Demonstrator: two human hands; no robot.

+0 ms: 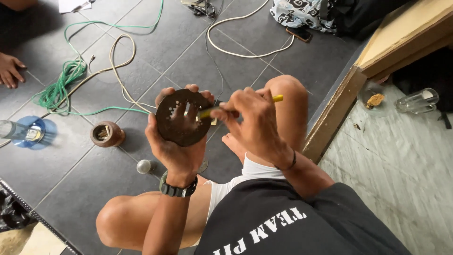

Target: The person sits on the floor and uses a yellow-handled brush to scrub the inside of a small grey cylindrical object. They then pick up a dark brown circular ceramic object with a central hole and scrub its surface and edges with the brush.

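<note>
Head view, my entry: left hand (175,144) fingers gripping rusty perforated disc (184,117), face toward me; right hand (252,123) fingers closed on yellow-handled tool (277,98), long axis running left-right, tip at disc.

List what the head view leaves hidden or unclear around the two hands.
- Screwdriver tip: hidden behind the right hand and the rusty perforated disc.
- Left hand palm: covered by the disc.
- Small brown cylinder contents: too small.
- Another person's hand: cut by left edge.

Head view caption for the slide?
Left hand holds a rusty perforated disc; right hand works it with a yellow-handled tool.
</note>
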